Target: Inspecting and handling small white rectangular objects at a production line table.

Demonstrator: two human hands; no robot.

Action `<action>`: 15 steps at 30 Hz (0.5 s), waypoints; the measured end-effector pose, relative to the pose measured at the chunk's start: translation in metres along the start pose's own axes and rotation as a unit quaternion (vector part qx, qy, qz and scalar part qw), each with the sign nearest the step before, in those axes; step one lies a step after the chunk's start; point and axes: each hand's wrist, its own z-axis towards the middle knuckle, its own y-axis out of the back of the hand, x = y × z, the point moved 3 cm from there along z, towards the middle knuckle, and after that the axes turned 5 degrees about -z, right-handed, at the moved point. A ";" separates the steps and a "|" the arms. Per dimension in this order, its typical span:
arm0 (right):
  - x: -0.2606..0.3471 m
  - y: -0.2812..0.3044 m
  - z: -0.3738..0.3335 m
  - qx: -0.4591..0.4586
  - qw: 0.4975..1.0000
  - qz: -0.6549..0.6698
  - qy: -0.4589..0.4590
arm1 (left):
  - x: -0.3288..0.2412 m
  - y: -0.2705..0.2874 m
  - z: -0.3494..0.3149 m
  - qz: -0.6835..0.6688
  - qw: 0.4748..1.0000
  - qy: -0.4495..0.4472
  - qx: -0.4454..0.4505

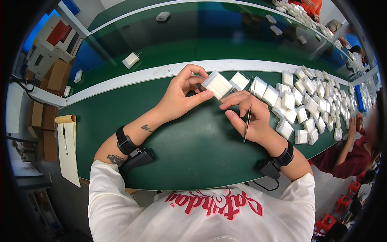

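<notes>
My left hand (pixel 181 94) is closed on a white block in a clear plastic case (pixel 218 85), thumb on the near side and fingers on the far side. The block is held tilted above the green table. Close against its right side are the fingers of my right hand (pixel 254 117), partly curled. A pair of thin metal tweezers (pixel 246 128) is held in that hand, running between the fingers and pointing away from me. Just beyond the right fingers lies another cased white block (pixel 239 81).
A large pile of similar white blocks (pixel 311 105) covers the table's right side. A notepad (pixel 69 150) with a pen lies at the left edge. A white rail (pixel 157 71) borders the far side, with a green conveyor-like surface (pixel 169 48) beyond. Other people sit at the right.
</notes>
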 end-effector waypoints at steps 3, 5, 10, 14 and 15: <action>-0.001 0.000 -0.001 -0.004 1.000 -0.007 -0.004 | -0.002 0.001 0.000 0.011 1.000 -0.009 -0.021; -0.003 0.000 -0.002 -0.007 1.000 -0.008 -0.017 | -0.005 0.004 0.003 0.038 0.998 -0.026 -0.036; -0.006 -0.002 -0.002 -0.013 0.999 -0.021 -0.041 | -0.010 0.049 0.048 0.295 0.944 -0.079 -0.122; -0.007 -0.003 -0.004 -0.008 0.998 -0.035 -0.060 | -0.004 0.131 0.115 0.595 0.771 -0.107 -0.198; -0.007 -0.003 -0.005 -0.008 0.997 -0.037 -0.061 | 0.000 0.152 0.129 0.628 0.741 -0.106 -0.212</action>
